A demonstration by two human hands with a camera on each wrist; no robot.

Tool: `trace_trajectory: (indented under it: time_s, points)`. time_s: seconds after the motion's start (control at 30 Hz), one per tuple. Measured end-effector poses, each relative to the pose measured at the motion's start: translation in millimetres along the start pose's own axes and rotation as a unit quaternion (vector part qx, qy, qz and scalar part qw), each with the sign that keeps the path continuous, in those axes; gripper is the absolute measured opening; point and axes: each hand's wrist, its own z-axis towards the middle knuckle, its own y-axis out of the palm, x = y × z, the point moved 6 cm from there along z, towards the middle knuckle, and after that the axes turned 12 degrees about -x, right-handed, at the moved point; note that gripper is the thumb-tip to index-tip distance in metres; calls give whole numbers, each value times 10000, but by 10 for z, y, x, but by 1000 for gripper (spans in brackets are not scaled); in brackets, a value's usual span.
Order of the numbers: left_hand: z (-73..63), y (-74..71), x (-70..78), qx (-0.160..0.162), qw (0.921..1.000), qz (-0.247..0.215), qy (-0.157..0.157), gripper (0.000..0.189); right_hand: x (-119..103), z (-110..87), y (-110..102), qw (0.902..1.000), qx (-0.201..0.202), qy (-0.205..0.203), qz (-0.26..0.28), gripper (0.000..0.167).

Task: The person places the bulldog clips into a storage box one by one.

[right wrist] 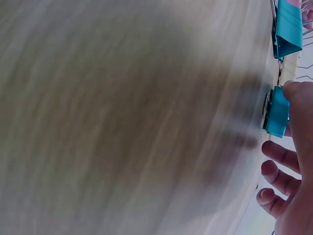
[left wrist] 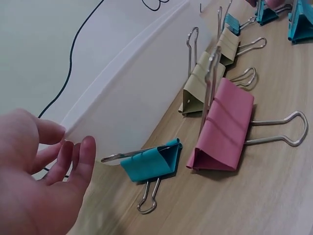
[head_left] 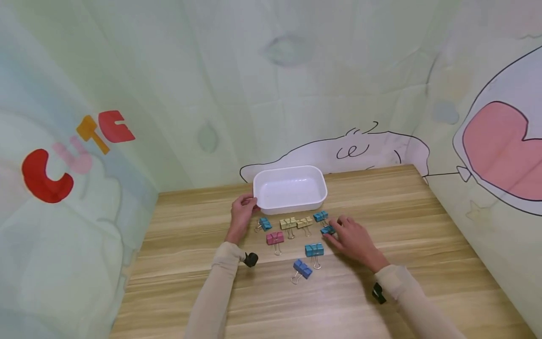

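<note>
My left hand (head_left: 241, 217) pinches the left end of a white plastic tray (head_left: 292, 208), thumb and fingers at its rim. Close to that hand lies a small teal binder clip (left wrist: 149, 164), with a pink binder clip (left wrist: 225, 127) beside it. My right hand (head_left: 355, 239) has thumb and forefinger on either side of another teal binder clip (right wrist: 279, 112); its other fingers are spread and loosely bent. Just behind this clip is one more teal clip (head_left: 320, 216). A larger teal clip (head_left: 314, 249) lies nearer me, left of the right hand.
Two cream binder clips (head_left: 288, 223) lie in front of the tray. A blue binder clip (head_left: 302, 269) is closest to me on the wooden table (head_left: 271, 310). A printed cloth backdrop (head_left: 178, 117) rises behind the table and along both sides.
</note>
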Motion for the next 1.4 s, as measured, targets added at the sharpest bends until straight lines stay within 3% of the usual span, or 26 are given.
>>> trace_trajectory:
  time_s: [0.33, 0.77, 1.1, 1.4]
  points:
    - [13, 18, 8, -99, 9976, -668, -137, 30, 0, 29, 8, 9989, -204, 401, 134, 33]
    - [14, 29, -18, -92, 9958, -824, -386, 30, 58, -44, -45, 9982, -106, 595, 15, 34]
    - [7, 27, -23, -89, 9955, -792, -505, 33, 282, -5, -423, 9978, -35, 636, -174, 32]
    - [8, 21, -8, -145, 9958, -764, -493, 33, 315, 346, -942, 9970, 453, 417, -469, 31]
